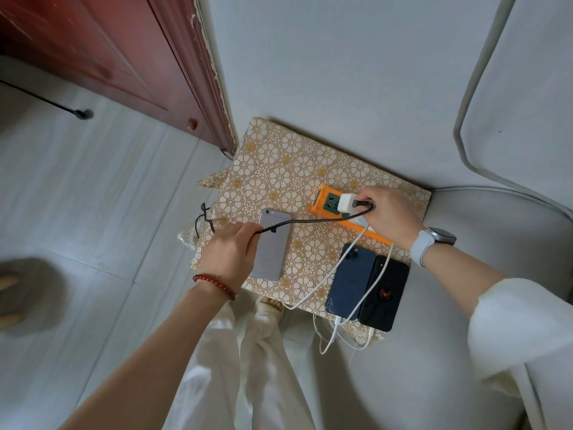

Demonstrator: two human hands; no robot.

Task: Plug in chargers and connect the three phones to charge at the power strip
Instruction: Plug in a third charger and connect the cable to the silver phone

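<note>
**Gold-patterned cloth, two phones wired, a third cable going in**

Gold flower-print cloth covers the small table that carries everything. One orange power strip lies along its far right edge, next to the wall. Three phones lie face down: one silver phone near the left edge, then a dark blue phone and a black phone side by side at the near right corner, the black one overhanging the edge.

By the look of it, the task is roughly two-thirds done. Two white cables run from the strip across the dark pair and loop below the near edge toward their lower ends, though the plugs there are hard to make out. One white charger block sits in the strip; other blocks are hidden by the right hand.

The right hand pinches the end of one black braided cable at that block. The left hand is curled round the cable over the silver phone, which appears not yet connected.
</note>
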